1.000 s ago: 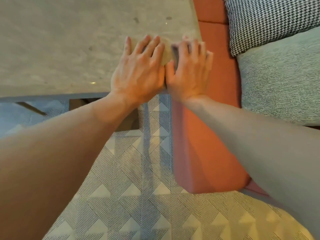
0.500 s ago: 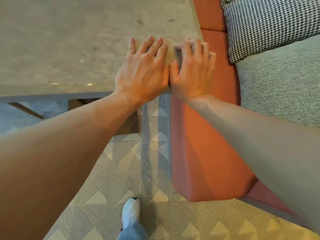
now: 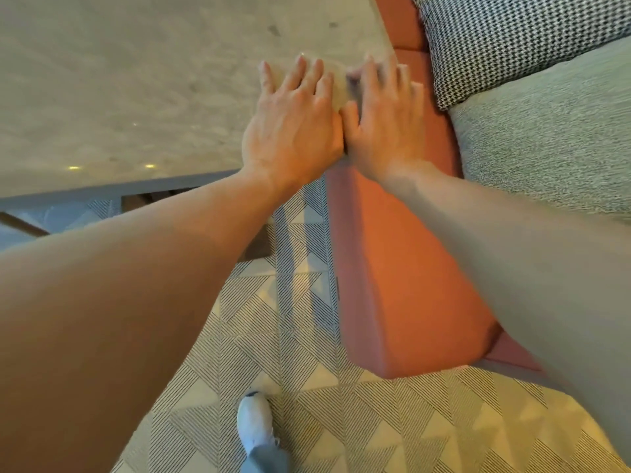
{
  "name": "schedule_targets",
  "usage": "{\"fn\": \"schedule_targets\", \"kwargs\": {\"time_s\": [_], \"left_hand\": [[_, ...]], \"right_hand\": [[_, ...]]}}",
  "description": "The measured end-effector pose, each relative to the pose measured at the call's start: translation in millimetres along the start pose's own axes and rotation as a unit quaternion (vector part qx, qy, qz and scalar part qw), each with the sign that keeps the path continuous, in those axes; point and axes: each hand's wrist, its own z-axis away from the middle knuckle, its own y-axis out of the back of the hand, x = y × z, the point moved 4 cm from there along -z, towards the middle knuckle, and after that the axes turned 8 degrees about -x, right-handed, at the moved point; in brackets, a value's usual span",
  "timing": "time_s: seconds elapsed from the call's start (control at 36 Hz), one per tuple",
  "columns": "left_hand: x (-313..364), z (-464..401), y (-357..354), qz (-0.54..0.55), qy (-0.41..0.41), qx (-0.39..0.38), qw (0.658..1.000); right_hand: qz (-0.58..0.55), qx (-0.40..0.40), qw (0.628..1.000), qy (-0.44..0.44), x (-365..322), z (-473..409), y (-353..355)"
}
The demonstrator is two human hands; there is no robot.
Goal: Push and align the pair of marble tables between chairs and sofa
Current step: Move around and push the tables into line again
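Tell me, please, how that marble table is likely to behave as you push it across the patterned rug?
Probably heavy: both the left hand and right hand press flat on the marble table. The polished top may let palms slip. The woven rug likely adds drag, so it should slide stiffly rather than tip.

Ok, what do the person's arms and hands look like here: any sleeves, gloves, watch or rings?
Both forearms are bare as far as the frame shows, with no sleeves in view. The left hand and right hand wear no gloves, and no watch, bracelet or ring is visible, though the right hand's fingers are blurred. Below, one white shoe and a blue-grey trouser leg show.
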Motion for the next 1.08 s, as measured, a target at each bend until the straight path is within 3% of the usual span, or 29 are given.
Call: {"fn": "schedule_targets", "kwargs": {"time_s": [0.11,0.25,0.42,0.56,0.64,0.72,0.81,0.89,1.08], "left_hand": [[-10,0,8,0.094,-0.019,-0.024,0.995],[-44,26,37,0.215,-0.056,-0.12,0.968],[-94,89,75,0.161,-0.036,-0.21,0.964],[-140,128,109,0.131,0.064,-0.219,0.965],[-157,157,132,0.152,0.097,-0.201,0.963],[-170,184,166,0.242,0.149,-0.131,0.95],[-177,210,220,0.415,0.208,-0.006,0.885],[-178,237,265,0.497,0.211,0.065,0.839],[-204,325,334,0.46,0.208,0.077,0.86]], "right_hand": [[0.019,-0.075,0.997,-0.023,-10,-2,9],[0.013,-0.198,0.978,-0.06,-36,9,33],[-0.006,-0.32,0.948,0.004,-74,42,68],[-0.015,-0.309,0.95,0.038,-120,50,88],[-0.022,-0.307,0.949,0.073,-158,55,98],[-0.078,-0.283,0.952,0.089,-199,62,118],[-0.225,-0.237,0.944,0.047,-244,73,161],[-0.341,-0.204,0.918,0.01,-283,84,199],[-0.397,-0.213,0.891,0.052,-387,121,257]]}}
